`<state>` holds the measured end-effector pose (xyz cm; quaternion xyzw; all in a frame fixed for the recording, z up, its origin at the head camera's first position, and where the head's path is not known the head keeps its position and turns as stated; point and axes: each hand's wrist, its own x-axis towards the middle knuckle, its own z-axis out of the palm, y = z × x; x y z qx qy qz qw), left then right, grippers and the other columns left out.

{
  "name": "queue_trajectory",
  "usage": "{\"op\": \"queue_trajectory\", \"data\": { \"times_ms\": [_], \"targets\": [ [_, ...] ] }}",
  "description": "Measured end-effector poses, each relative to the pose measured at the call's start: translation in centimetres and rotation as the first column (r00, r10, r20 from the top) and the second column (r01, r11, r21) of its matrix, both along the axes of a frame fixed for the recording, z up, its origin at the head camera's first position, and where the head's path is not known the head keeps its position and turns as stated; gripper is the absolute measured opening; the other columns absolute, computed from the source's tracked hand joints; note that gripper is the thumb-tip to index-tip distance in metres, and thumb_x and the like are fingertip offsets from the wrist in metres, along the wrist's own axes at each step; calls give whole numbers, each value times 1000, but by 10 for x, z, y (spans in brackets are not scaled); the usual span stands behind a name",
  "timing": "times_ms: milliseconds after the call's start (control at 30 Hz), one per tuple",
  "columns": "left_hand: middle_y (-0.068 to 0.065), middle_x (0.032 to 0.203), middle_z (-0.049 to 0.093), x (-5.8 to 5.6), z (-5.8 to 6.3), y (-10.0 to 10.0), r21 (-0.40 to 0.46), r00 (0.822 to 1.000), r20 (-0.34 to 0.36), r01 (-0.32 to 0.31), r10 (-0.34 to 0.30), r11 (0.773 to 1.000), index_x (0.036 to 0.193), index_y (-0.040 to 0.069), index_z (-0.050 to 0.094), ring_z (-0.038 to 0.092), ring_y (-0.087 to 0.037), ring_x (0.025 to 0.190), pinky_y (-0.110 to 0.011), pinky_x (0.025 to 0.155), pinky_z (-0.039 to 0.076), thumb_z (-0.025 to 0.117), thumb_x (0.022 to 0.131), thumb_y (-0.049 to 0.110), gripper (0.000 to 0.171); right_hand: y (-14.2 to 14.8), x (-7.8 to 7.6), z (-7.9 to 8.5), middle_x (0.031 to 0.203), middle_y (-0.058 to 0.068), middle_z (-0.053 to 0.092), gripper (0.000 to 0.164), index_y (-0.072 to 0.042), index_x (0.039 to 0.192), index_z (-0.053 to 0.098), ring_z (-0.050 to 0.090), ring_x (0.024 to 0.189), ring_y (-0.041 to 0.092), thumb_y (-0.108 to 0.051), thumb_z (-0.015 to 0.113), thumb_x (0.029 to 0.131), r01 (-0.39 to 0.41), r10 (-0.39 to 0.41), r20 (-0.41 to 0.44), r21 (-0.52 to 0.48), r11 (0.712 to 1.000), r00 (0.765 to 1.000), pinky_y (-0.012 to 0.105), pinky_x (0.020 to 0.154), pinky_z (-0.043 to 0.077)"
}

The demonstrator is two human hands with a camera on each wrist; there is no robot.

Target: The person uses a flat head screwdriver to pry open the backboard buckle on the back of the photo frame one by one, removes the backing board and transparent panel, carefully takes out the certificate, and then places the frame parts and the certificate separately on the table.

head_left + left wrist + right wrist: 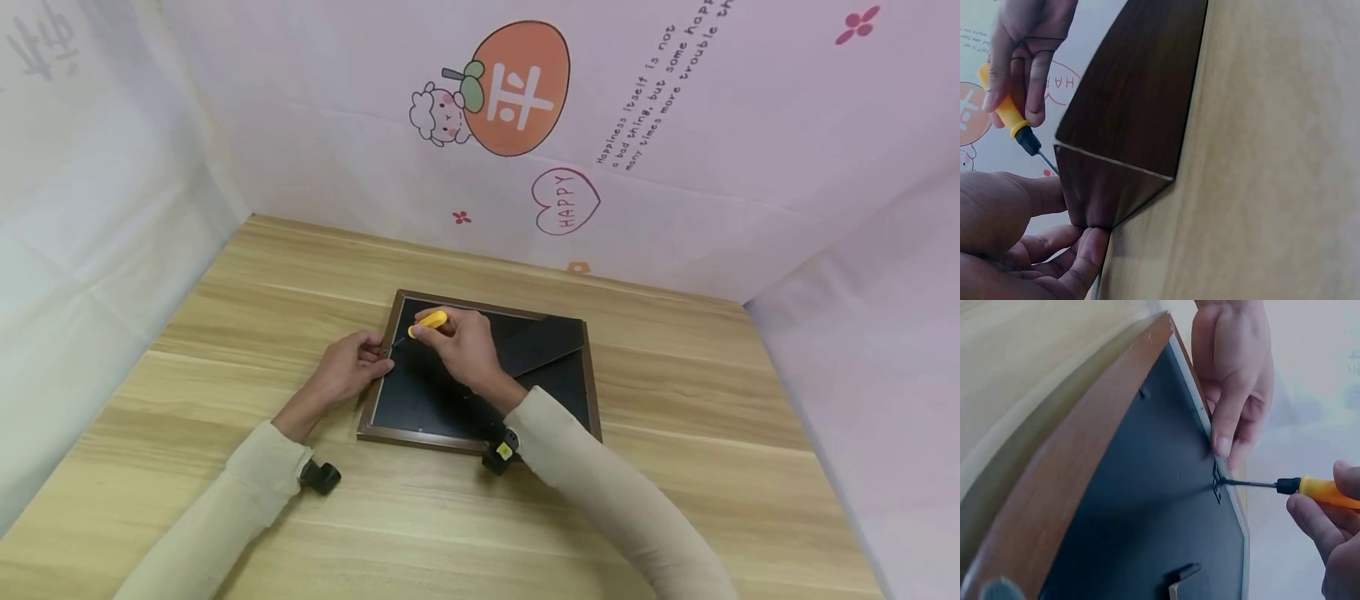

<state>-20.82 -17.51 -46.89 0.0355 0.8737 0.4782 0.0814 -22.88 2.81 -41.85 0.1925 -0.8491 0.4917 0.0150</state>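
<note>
A picture frame [480, 447] with a brown rim and black backing lies back side up on the table. My left hand [347, 367] pinches its left side, thumb over the rim and fingers against the outer edge, as the left wrist view shows. In my right hand [467, 348] is a yellow-handled screwdriver [432, 320], held between thumb and fingers. The screwdriver's thin shaft [1254, 484] meets a small black metal hanger [1217, 483] at the frame's side, close to the left thumb. A folded black stand leg [543, 346] lies over the backing.
The wood-grain table [712, 467] extends around the frame on all sides. Behind it hangs a printed cloth [675, 208], with further cloth walls at left and right. A small black camera [321, 477] sits on the left wrist, another [498, 452] on the right.
</note>
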Motion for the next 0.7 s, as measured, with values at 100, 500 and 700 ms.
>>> {"op": "queue_trajectory", "data": {
  "times_ms": [100, 500, 700],
  "targets": [
    [-25, 117, 63, 0, 1, -2, -6, 1000, -6, 0, 0, 1000, 123, -6, 55, 64, -36, 108, -42, 89, 57, 67, 93, 14, 37, -6, 3, 2, 84, 13, 75, 23, -7, 106, 74, 45, 50, 9, -23, 72, 91, 10, -10, 1, -9, 1000, 1000, 17, 44, 32],
    [-26, 118, 63, 1, 0, -3, -2, 1000, -17, -3, 3, 1000, 122, -6, 55, 64, -36, 108, -43, 90, 57, 68, 93, 14, 38, -5, 2, -2, 90, 7, 75, 22, -7, 107, 73, 59, 61, 6, -23, 70, 93, -14, 14, -14, -10, 1000, 1000, 15, 55, 49],
    [-25, 118, 63, 0, 0, -1, 13, 1000, 0, -6, 6, 1000, 122, -6, 55, 64, -36, 109, -41, 89, 57, 68, 92, 13, 38, 21, -1, -21, 114, 15, 70, 27, -1, 116, 69, 72, 99, 18, -14, 68, 93, 15, 57, 277, -251, 968, 959, 26, 86, 58]
  ]
}}
